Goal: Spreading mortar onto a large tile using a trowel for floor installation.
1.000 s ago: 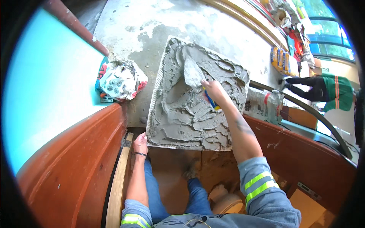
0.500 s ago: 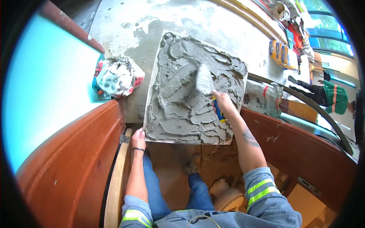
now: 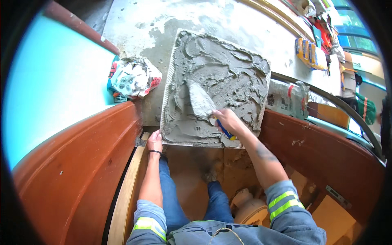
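Bounded on the left by a turquoise wall (image 3: pixel 57 90) and a reddish-brown panel (image 3: pixel 77 171), and on the far side by a pale, stained concrete floor (image 3: pixel 130 28). Set in the middle: a square tile (image 3: pixel 165 102), ribbed along its left edge, lying under a thick coat of grey paste (image 3: pixel 228 73). Rough and ridged toward the right; smeared flatter near left. Just left of the tile, but apart from it: a crumpled white bag (image 3: pixel 135 78). Laid over the paste, left of centre, with blade pointing far left: a trowel (image 3: pixel 201 101). Held by the right hand (image 3: pixel 228 120), with fingers wrapped around the blue-and-yellow handle. Pinched at the near left corner of the tile by the fingers of the left hand (image 3: pixel 155 141). Just changed: swung the trowel leftward and nearer from a more central, upright-pointing place. Judging by that, shifted the spreading to the left part of the coat, with the left-hand hold unaltered. Impossible to tell from above: the depth of paste beneath the blade.
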`<action>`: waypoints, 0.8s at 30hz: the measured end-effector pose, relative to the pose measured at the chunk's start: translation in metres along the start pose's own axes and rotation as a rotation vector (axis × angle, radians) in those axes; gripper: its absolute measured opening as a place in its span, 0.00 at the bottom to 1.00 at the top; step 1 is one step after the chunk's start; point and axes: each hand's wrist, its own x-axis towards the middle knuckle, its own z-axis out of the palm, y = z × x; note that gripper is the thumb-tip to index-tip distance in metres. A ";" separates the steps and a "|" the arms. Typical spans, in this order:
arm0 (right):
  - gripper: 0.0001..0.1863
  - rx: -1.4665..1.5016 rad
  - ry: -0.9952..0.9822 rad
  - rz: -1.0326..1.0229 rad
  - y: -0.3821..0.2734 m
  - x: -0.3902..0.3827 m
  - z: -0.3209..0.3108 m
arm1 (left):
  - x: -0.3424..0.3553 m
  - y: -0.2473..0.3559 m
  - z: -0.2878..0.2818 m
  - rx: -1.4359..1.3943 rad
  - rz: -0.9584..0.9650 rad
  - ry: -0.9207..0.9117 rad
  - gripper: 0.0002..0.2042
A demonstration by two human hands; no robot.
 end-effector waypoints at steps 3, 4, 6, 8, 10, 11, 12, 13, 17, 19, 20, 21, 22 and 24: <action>0.19 0.528 0.058 0.078 -0.011 -0.015 0.038 | 0.005 0.000 -0.020 -0.034 0.093 0.018 0.13; 0.19 0.685 0.019 0.061 -0.011 -0.006 0.045 | 0.005 0.006 -0.012 -0.050 0.094 0.007 0.13; 0.18 0.831 -0.025 0.033 -0.018 0.030 0.058 | 0.000 0.015 0.001 0.095 0.074 -0.046 0.14; 0.21 0.623 0.035 -0.005 -0.025 0.055 0.079 | 0.003 0.006 0.005 0.040 0.116 -0.028 0.13; 0.22 0.099 0.152 -0.145 -0.010 0.059 0.085 | 0.008 -0.005 -0.005 -0.104 0.127 -0.011 0.13; 0.22 -0.430 0.273 -0.282 -0.001 0.058 0.080 | 0.008 -0.009 -0.011 -0.106 0.122 -0.012 0.13; 0.23 -0.326 0.132 -0.088 -0.024 0.036 0.078 | 0.003 -0.015 -0.030 -0.042 0.080 0.033 0.13; 0.22 -0.155 0.093 -0.073 -0.025 0.019 0.064 | 0.001 -0.010 -0.033 0.003 0.055 0.052 0.13; 0.19 0.195 0.163 -0.085 -0.030 0.011 0.042 | -0.004 -0.010 -0.042 0.009 0.109 0.045 0.13; 0.19 0.328 0.123 -0.068 -0.042 0.039 0.023 | -0.003 -0.005 -0.027 -0.017 0.111 0.015 0.13; 0.19 0.349 0.104 -0.055 -0.048 0.054 0.017 | -0.001 0.000 -0.014 -0.041 0.117 -0.016 0.13; 0.20 0.365 0.059 0.028 -0.052 0.060 0.029 | -0.001 -0.002 -0.015 -0.085 0.050 -0.039 0.13; 0.21 0.214 0.029 -0.020 -0.049 0.057 0.037 | -0.001 -0.003 -0.018 -0.035 0.055 -0.031 0.13; 0.24 -0.016 -0.051 -0.068 -0.026 0.045 0.048 | 0.002 -0.008 -0.021 0.019 0.052 -0.026 0.13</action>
